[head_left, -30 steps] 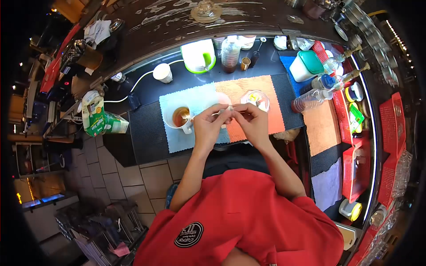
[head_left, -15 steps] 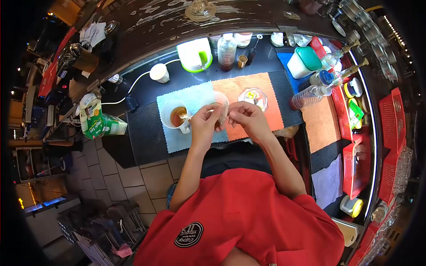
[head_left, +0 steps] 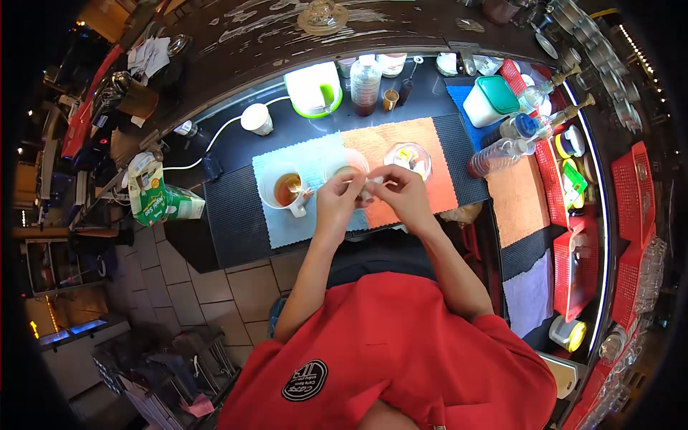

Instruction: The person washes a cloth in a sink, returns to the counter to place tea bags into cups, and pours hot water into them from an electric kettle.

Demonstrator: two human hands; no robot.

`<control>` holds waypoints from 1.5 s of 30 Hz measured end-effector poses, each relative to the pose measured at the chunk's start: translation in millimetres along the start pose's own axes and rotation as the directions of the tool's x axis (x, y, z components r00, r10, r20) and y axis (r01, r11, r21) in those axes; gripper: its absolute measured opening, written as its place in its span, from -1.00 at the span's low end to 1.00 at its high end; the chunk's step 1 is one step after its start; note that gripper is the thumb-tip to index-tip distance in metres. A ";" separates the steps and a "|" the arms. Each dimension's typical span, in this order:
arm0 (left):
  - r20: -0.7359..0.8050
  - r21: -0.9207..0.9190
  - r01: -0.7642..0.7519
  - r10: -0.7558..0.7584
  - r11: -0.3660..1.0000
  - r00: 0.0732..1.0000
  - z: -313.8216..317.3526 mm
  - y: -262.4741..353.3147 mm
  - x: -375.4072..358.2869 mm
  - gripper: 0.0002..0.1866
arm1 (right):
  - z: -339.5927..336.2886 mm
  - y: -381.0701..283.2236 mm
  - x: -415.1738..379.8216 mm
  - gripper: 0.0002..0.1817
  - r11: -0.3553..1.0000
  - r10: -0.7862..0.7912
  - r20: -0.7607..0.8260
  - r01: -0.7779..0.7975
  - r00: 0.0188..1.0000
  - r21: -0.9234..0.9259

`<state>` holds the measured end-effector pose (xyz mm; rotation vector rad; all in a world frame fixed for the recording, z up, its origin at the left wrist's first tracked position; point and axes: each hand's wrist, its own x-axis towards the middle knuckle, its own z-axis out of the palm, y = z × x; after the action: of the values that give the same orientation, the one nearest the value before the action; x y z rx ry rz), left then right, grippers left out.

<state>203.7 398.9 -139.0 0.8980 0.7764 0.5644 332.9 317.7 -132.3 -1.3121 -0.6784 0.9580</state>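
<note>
My left hand (head_left: 340,203) and my right hand (head_left: 405,201) meet above the cloths, fingers pinched on a small whitish packet (head_left: 372,188) between them. Partly behind my left hand stands a clear cup (head_left: 347,162). To its left, a clear pitcher (head_left: 281,188) with a handle holds amber liquid, with something like tea bag strings at its rim. A glass dish (head_left: 408,159) with small white and yellow items sits just beyond my right hand. The blue cloth (head_left: 287,233) and orange cloth (head_left: 442,188) lie beneath these things. Fingers hide part of the packet.
Along the back are a white cup (head_left: 257,120), a lit white-green device (head_left: 314,89), a plastic bottle (head_left: 366,86) and a small brown cup (head_left: 390,99). A green carton (head_left: 163,197) stands left. At right are a teal-lidded container (head_left: 491,102), bottles and red baskets (head_left: 575,272).
The packet between my fingers looks more bunched up; the thin pale sheet seen earlier no longer stands up beside my left fingers. Both hands have shifted only slightly.
</note>
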 end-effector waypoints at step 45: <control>0.231 0.538 -0.397 0.323 0.744 0.918 44.6 -50.6 76.6 -0.52 | -104.3 48.5 27.3 -0.85 0.818 -0.406 -0.266 0.218 0.875 -0.532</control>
<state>290.8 406.8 -191.6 1.6650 0.6682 0.6136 426.2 290.7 -199.8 -1.6990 -0.8422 0.2436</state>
